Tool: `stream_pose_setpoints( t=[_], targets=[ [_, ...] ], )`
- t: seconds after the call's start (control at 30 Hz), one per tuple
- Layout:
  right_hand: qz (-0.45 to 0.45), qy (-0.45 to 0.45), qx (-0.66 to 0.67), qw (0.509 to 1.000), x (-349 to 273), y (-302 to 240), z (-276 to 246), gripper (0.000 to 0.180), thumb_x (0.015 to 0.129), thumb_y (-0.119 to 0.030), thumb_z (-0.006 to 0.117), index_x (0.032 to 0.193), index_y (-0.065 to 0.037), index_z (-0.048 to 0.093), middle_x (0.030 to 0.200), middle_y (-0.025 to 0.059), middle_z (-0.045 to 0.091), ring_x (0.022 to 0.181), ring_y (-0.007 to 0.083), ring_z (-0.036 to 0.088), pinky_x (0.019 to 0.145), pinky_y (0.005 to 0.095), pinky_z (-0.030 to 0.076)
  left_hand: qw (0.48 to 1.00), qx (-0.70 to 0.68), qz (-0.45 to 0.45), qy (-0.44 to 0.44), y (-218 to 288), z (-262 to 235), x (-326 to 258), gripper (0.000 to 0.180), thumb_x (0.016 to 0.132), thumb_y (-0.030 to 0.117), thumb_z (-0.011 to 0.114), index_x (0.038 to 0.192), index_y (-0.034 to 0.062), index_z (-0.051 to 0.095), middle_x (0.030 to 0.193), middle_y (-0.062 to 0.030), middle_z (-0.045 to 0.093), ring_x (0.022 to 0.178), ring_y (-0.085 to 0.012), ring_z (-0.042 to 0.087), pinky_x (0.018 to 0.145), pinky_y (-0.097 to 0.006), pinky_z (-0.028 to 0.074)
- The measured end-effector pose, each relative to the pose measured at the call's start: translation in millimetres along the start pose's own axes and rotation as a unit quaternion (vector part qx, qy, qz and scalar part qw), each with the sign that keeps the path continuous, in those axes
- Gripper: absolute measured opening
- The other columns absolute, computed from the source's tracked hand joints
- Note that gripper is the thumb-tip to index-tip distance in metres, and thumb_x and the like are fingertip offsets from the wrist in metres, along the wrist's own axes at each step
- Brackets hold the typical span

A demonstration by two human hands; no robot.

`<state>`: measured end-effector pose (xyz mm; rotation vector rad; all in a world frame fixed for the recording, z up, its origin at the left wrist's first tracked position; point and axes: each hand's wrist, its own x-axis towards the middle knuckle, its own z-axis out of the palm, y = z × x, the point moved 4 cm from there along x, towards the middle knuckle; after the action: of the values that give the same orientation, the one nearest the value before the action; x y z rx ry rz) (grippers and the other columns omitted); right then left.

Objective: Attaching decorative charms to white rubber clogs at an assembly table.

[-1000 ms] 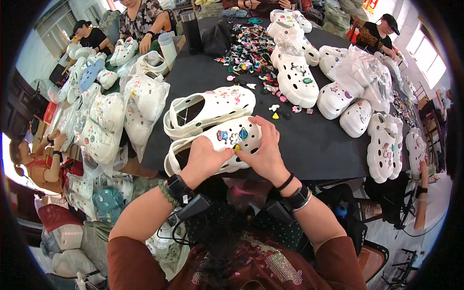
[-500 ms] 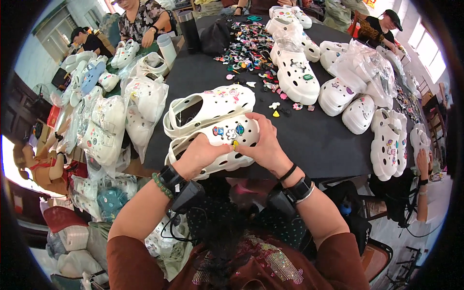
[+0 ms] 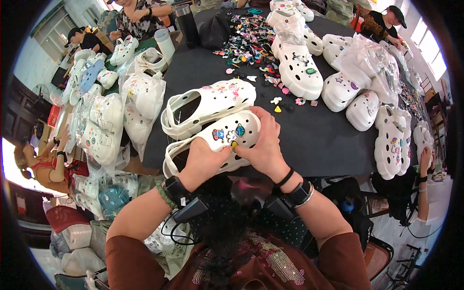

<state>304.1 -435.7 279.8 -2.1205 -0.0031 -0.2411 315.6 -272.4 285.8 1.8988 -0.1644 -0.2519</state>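
At the near edge of a large black table [image 3: 309,140], a person holds a white perforated clog [image 3: 212,142] with both hands, just above the table's rim and close to the body. The table carries many more white clogs [image 3: 299,72], some wrapped in clear plastic bags [image 3: 140,96], lined along its left and right sides. A second white clog [image 3: 208,104], already dotted with small colourful charms, lies on the table just beyond the held one, almost touching it. Farther back, a heap of loose charms [image 3: 246,41] spreads across the middle of the table. The left hand [image 3: 205,159] is wrapped around the held clog's side, fingers closed under it and thumb on top. The right hand [image 3: 263,145] grips the toe end, its fingers curled over the front and the thumb pressed near a small yellow charm [image 3: 234,143] set among other charms on the upper.
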Motion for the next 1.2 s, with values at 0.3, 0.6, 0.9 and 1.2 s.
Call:
stream_pose_setpoints(
  t=[0.3, 0.6, 0.9, 1.2],
  targets=[
    [-0.042, -0.004, -0.004, 0.999, -7, 1, -6, 0.091, 0.061, -0.011, 0.083, 0.139, -0.01, 0.036, 0.133, 0.0145, 0.044, 0.123, 0.0353, 0.038, 0.106, 0.0458, 0.034, 0.999, -0.016, 0.027, -0.019, -4, -2, -4, 0.041, 0.08, 0.006, 0.072, 0.119, -0.001, 0.061, 0.109, -0.0073, 0.069, 0.097, -0.0141, 0.065, 0.082, -0.028, 0.052],
    [-0.055, -0.069, 0.044, 0.995, -4, 6, -8, 0.093, 0.064, -0.016, 0.084, 0.142, -0.008, 0.034, 0.139, 0.0146, 0.042, 0.128, 0.0344, 0.034, 0.111, 0.0457, 0.031, 0.98, -0.148, -0.088, -0.095, -5, -7, -11, 0.047, 0.086, 0.008, 0.072, 0.129, 0.0023, 0.055, 0.115, -0.0048, 0.066, 0.1, -0.012, 0.063, 0.083, -0.028, 0.052],
    [-0.042, -0.074, 0.032, 0.996, 0, 16, -1, 0.09, 0.064, -0.02, 0.083, 0.14, -0.014, 0.036, 0.139, 0.0159, 0.039, 0.133, 0.0403, 0.03, 0.105, 0.0544, 0.033, 0.967, -0.156, -0.152, -0.133, 0, -8, -1, 0.049, 0.084, 0.005, 0.071, 0.13, 0.0016, 0.054, 0.116, -0.0049, 0.066, 0.1, -0.0143, 0.063, 0.085, -0.03, 0.052],
    [-0.032, -0.006, -0.041, 0.999, -2, 0, 0, 0.08, 0.063, -0.015, 0.083, 0.133, -0.012, 0.043, 0.131, 0.0135, 0.045, 0.123, 0.0353, 0.04, 0.104, 0.0463, 0.037, 0.999, -0.016, -0.008, -0.043, -3, -5, 6, 0.046, 0.079, 0.005, 0.072, 0.123, -0.0011, 0.06, 0.112, -0.0064, 0.067, 0.099, -0.0112, 0.062, 0.083, -0.028, 0.051]
  ],
)
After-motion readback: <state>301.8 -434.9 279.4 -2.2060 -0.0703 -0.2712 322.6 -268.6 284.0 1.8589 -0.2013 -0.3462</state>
